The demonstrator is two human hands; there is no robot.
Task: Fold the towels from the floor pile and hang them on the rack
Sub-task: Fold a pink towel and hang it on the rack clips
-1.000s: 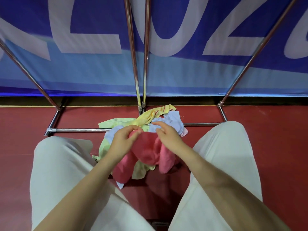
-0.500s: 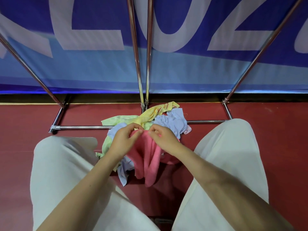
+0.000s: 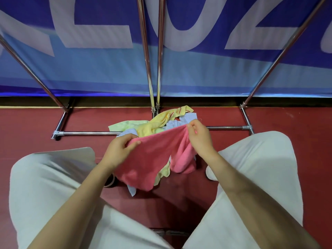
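A pink towel hangs stretched between both hands over the floor pile. My left hand pinches its left top corner, and my right hand pinches the right top corner a little higher. Below and behind it lies the pile of yellow, pale green and light blue towels on the red floor. The chrome rack rises behind the pile, its poles slanting up and its base bar running along the floor.
My knees in white trousers flank the pile on both sides. A blue banner with large white letters hangs behind the rack. A dark-and-white shoe shows under the left forearm.
My hands have moved apart, spreading the pink towel's top edge wide; it was bunched between them before. The right hand has risen toward the rack.
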